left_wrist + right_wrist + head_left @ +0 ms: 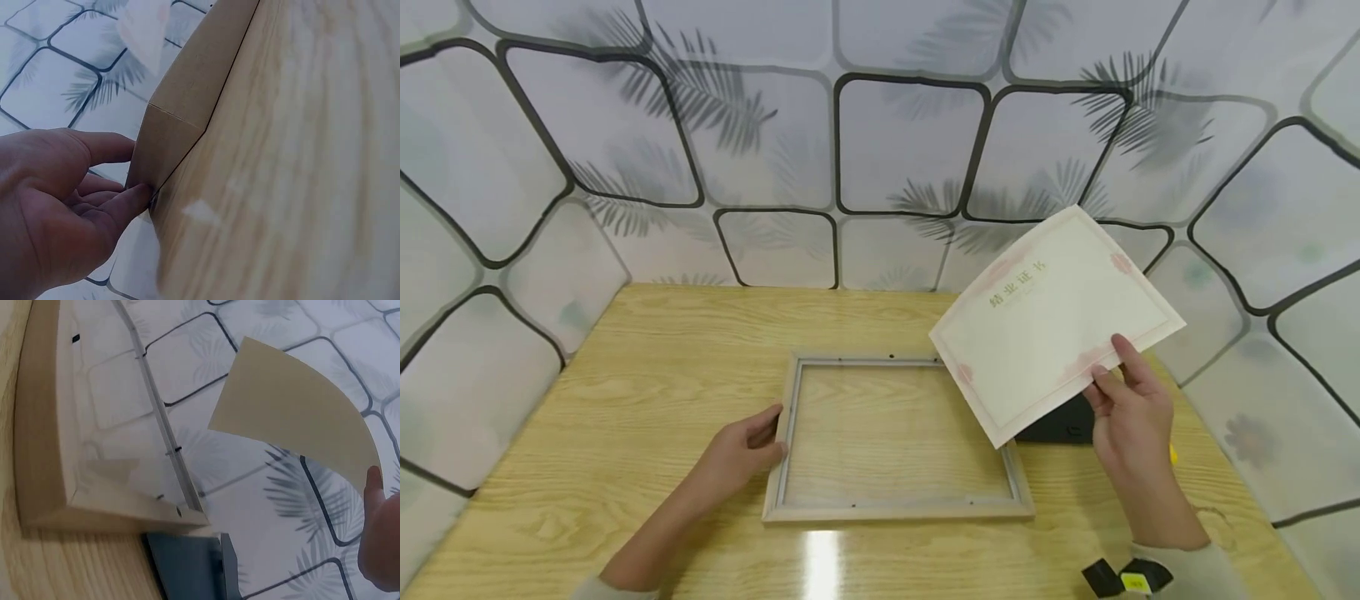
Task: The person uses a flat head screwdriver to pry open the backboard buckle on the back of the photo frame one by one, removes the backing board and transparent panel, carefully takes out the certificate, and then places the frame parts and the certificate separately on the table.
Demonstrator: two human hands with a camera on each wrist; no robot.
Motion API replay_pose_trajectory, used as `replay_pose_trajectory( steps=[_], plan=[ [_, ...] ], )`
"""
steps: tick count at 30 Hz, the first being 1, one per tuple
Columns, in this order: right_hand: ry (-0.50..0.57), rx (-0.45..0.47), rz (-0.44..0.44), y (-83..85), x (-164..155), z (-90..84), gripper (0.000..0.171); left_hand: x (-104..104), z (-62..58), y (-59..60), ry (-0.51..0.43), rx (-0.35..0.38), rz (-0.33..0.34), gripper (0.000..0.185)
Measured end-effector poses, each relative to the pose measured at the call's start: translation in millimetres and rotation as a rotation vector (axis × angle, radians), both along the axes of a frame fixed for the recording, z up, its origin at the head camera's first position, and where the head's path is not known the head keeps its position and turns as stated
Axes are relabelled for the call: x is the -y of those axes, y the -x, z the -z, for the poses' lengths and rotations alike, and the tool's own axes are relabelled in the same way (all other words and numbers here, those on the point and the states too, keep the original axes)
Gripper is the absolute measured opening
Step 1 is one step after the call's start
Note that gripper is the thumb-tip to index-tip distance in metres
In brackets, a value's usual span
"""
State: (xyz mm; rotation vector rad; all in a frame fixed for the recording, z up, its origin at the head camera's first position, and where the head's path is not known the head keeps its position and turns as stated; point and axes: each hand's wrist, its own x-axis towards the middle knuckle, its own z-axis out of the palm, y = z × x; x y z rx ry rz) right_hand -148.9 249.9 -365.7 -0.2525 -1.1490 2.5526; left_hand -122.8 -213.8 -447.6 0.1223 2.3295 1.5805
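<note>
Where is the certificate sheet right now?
In the head view, the certificate is lifted above the table's right side, pinched by the right hand, over the right corner of the wooden frame.

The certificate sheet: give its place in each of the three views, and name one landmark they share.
Head: certificate sheet right of centre, raised above the table, right hand pinching its lower corner.
Left wrist: a pale blurred patch at the top edge may be it; cannot tell.
Right wrist: its plain back upper right, curved, a fingertip at its lower edge.
Shared landmark: the wooden picture frame.
</note>
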Motion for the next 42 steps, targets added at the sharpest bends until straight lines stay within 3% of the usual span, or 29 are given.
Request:
replay_pose_trajectory(
  steps=[6,11,16,21,30,37,42],
  plan=[
    [-0.057,0.139,-0.030,17.1,34,-4.8,0.063,-1,-2.6,-5.5,0.005,-0.022,0.002,0.072],
    [-0.121,0.239,-0.101,34.9,59,3.3,0.062,-3,-1.0,-8.1,0.007,-0.008,-0.012,0.072],
    [-0.188,0.302,-0.224,47.2,73,11.2,0.063,-4,0.1,-12.8,0.004,0.005,-0.007,0.072],
    [-0.210,0.356,-0.251,52.5,85,21.1,0.064,-5,-1.5,-16.9,-0.003,0.004,-0.007,0.071],
    [-0.311,0.346,-0.319,53.6,114,38.4,0.074,-7,-4.3,-19.8,0.024,-0.012,-0.028,0.070],
    [-0.336,0.340,-0.306,56.3,131,48.4,0.078,-9,-2.6,-21.2,0.018,0.007,-0.042,0.070],
    [-0.435,0.348,-0.319,55.1,143,55.1,0.082,-10,-4.2,-23.4,0.032,0.008,-0.047,0.071]
  ],
)
